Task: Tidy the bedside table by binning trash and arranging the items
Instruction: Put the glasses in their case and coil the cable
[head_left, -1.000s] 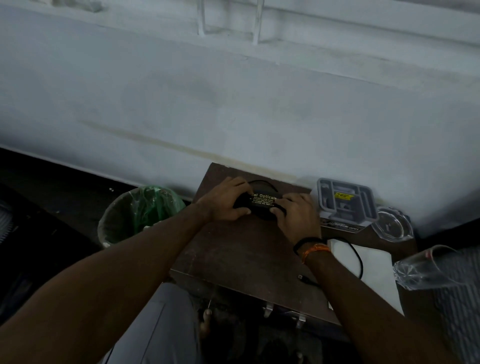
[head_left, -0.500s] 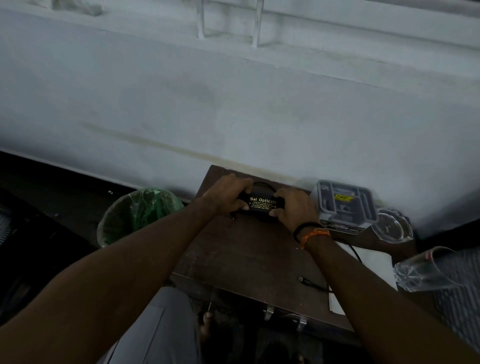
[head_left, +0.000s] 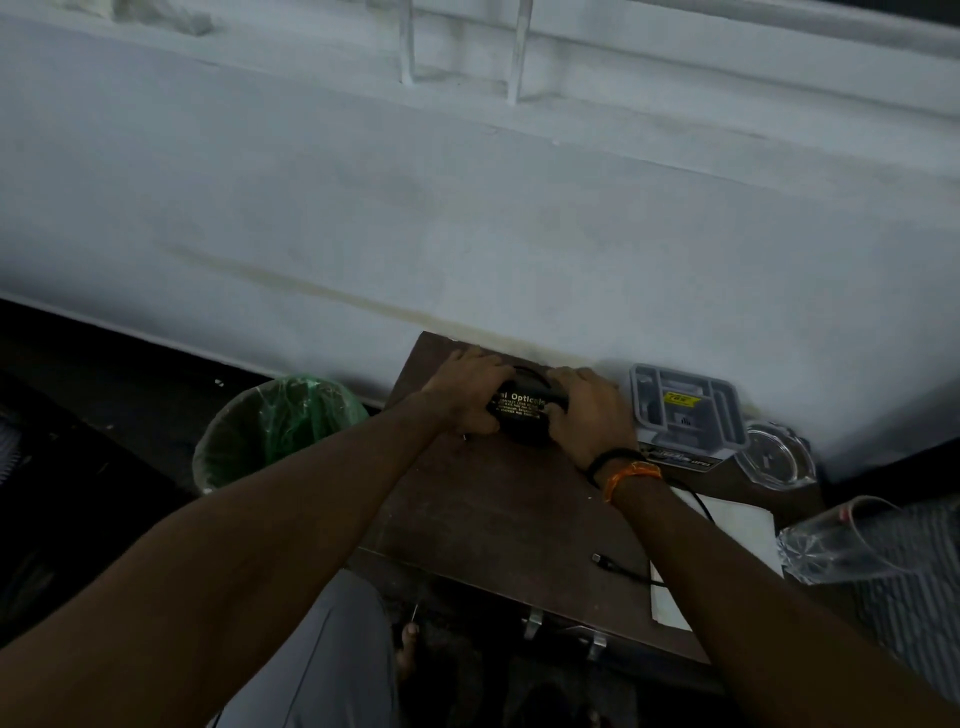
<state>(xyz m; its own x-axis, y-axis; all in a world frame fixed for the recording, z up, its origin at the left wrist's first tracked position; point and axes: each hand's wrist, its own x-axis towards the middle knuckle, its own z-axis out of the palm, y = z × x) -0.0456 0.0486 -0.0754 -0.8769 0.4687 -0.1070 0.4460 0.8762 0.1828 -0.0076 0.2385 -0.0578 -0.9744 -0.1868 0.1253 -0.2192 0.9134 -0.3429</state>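
A black spectacle case (head_left: 522, 408) with gold lettering lies at the back of the dark brown bedside table (head_left: 483, 525), close to the wall. My left hand (head_left: 467, 389) grips its left end and my right hand (head_left: 587, 413) grips its right end. To the right stand a grey product box (head_left: 683, 410) and a clear round glass dish (head_left: 774, 457). A white notebook (head_left: 727, 540) lies at the table's right with a black cable (head_left: 623, 569) across it. A bin with a green liner (head_left: 275, 431) stands on the floor left of the table.
A clear plastic cup (head_left: 841, 545) lies on its side at the table's right edge, next to striped fabric (head_left: 914, 582). The white wall (head_left: 467, 208) runs right behind the table. My grey-clad leg and bare foot (head_left: 408, 649) are below the front edge.
Both hands have slid the spectacle case away from me toward the back of the table and the wall, keeping hold of its two ends.
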